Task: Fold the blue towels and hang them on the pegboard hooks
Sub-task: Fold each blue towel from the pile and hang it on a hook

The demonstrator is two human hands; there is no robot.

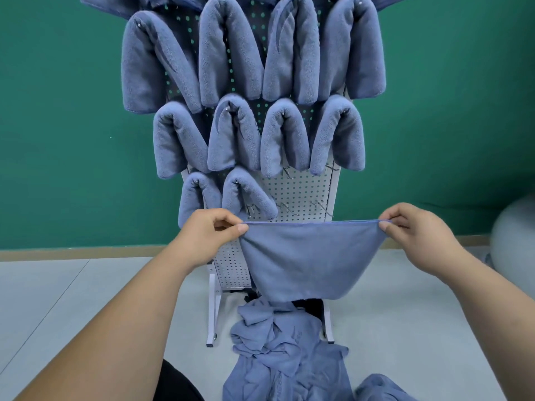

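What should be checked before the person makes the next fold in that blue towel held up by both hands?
1. Left hand pinches a top corner of the held towel: ok.
2. Right hand pinches the other corner: ok.
3. Top edge taut and level: ok.
4. Folded as narrow as the hung towels: not ok, spread wide.
5. Free hook on the pegboard: ok.
6. Clear of the floor pile: cannot tell.

Words and numbers: none can be read anywhere.
Towel pile (278, 342): a faint mark shows on the cloth, too blurry to read.
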